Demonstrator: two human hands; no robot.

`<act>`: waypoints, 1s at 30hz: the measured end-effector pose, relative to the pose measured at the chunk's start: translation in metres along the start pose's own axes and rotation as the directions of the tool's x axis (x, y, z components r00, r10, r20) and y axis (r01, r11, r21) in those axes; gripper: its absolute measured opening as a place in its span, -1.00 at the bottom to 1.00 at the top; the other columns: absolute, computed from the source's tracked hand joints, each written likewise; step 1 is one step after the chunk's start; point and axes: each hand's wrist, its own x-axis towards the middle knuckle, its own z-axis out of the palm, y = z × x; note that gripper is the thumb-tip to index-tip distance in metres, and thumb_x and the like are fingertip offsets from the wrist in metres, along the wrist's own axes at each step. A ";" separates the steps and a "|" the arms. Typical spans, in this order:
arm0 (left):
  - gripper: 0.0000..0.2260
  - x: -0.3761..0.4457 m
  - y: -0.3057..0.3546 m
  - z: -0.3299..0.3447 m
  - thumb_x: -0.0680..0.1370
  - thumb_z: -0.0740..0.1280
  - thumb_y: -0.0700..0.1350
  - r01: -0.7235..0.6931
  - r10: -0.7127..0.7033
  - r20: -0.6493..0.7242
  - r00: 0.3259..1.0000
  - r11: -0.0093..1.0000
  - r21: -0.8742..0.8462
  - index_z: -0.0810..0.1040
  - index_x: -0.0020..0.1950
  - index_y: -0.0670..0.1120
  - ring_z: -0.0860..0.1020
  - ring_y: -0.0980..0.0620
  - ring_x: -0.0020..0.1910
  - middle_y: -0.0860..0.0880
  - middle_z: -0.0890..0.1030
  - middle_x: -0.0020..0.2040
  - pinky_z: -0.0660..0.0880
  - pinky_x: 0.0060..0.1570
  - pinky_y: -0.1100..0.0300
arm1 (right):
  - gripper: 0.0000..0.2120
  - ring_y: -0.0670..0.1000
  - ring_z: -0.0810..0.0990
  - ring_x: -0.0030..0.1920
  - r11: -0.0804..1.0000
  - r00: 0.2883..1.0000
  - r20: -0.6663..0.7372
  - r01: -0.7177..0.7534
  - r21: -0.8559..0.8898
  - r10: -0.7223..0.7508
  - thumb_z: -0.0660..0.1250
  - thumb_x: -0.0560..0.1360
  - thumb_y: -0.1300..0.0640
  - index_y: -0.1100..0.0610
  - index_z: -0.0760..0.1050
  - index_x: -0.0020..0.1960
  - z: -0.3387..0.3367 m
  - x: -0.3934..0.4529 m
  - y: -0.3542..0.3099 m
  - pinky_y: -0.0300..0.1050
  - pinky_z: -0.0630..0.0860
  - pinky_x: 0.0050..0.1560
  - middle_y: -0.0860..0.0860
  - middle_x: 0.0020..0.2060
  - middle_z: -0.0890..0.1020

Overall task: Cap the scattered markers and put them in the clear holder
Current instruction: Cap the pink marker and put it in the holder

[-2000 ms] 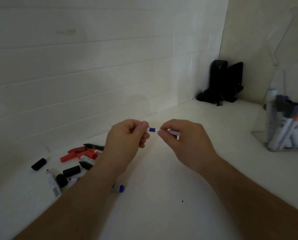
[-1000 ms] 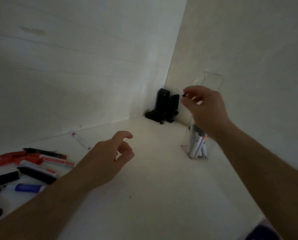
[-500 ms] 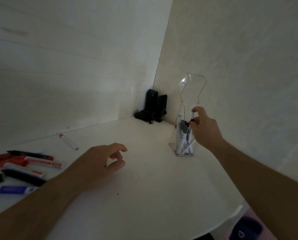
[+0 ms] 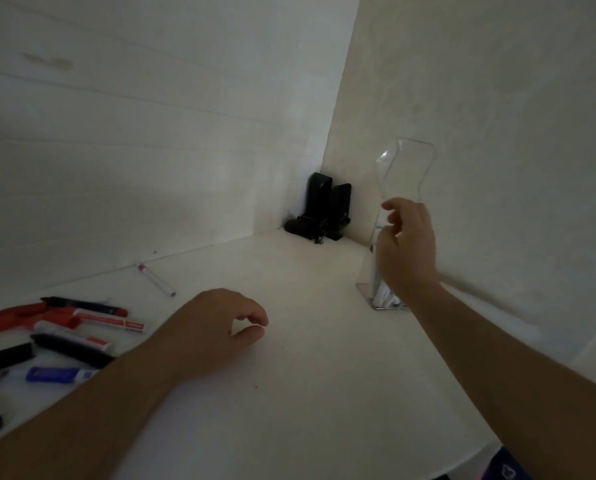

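The clear holder stands near the wall with several white markers inside; the right hand hangs in front of it, fingers loose and holding nothing. The left hand rests on the table, fingers loosely curled and empty.

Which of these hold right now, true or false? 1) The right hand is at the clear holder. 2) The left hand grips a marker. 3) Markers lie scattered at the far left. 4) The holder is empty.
1) True: the right hand is in front of the clear holder.
2) False: the left hand holds nothing, fingers loosely curled over the table.
3) True: red, black and blue markers lie there, and a pink-tipped one lies apart.
4) False: white markers stand inside it.
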 end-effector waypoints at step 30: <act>-0.63 -0.024 -0.104 -0.100 0.41 0.27 0.19 0.804 -0.869 -0.151 0.472 0.353 0.480 0.60 0.14 0.09 0.36 -0.25 0.23 -0.14 0.49 0.18 0.32 0.06 -0.01 | -0.87 0.16 0.62 -0.01 0.991 0.542 0.835 -0.129 -0.032 0.098 0.27 0.63 0.07 0.11 0.50 0.09 0.172 -0.058 -0.083 -0.10 0.45 -0.20 0.11 0.04 0.67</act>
